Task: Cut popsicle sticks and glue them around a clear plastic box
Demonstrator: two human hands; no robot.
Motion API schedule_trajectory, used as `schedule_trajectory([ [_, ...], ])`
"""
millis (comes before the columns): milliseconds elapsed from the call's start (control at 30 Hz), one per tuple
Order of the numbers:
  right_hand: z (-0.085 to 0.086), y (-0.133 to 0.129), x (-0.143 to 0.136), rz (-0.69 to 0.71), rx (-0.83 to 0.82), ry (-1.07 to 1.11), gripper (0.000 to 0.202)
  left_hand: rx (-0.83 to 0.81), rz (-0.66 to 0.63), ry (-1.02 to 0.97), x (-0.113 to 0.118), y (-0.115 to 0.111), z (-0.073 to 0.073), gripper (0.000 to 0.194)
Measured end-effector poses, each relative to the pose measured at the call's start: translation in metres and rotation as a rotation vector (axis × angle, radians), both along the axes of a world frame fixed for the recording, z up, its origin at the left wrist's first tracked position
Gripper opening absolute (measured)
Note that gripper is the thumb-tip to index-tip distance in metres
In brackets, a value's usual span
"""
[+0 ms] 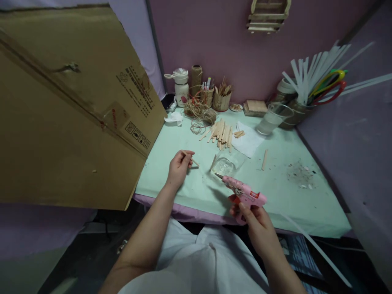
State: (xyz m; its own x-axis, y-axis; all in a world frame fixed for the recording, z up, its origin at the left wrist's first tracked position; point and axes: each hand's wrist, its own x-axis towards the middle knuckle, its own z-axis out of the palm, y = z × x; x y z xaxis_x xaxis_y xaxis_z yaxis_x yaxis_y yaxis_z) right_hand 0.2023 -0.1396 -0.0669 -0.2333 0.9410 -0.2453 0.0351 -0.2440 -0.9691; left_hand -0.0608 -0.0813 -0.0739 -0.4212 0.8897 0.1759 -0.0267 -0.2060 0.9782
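My left hand (180, 164) pinches a thin wooden stick (194, 162) just above the pale green tabletop. A pink glue gun (243, 190) is gripped in my right hand (252, 216), its metal nozzle pointing left. Just behind the nozzle lies a clear plastic cup (227, 164), and a wooden stick (213, 162) leans at its left side. Farther back is a pile of popsicle sticks (223, 132). To the right of the cup, a single popsicle stick (265, 159) rests on the table.
A large cardboard box (76, 106) walls the left side. Tangled twine (199, 112), a white bottle (181, 87) and stick holders line the back. At right stand a clear cup (271, 119) and a pot of glue sticks (306, 81) with scissors. Crumbs (301, 174) dot the right side.
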Motion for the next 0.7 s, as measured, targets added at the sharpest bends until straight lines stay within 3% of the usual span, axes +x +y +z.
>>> schedule_trajectory([
  [233, 0.003, -0.002, -0.004, -0.036, 0.022, 0.037, 0.042, 0.153, 0.028, -0.098, 0.002, -0.006, 0.004, 0.033],
  [500, 0.010, -0.009, -0.006, 0.004, 0.175, -0.112, 0.045, 0.094, -0.033, -0.339, 0.017, -0.039, -0.002, 0.027],
  [700, 0.001, -0.013, -0.008, -0.005, 0.258, -0.241, 0.051, 0.081, -0.059, -0.281, 0.029, -0.045, -0.012, 0.018],
])
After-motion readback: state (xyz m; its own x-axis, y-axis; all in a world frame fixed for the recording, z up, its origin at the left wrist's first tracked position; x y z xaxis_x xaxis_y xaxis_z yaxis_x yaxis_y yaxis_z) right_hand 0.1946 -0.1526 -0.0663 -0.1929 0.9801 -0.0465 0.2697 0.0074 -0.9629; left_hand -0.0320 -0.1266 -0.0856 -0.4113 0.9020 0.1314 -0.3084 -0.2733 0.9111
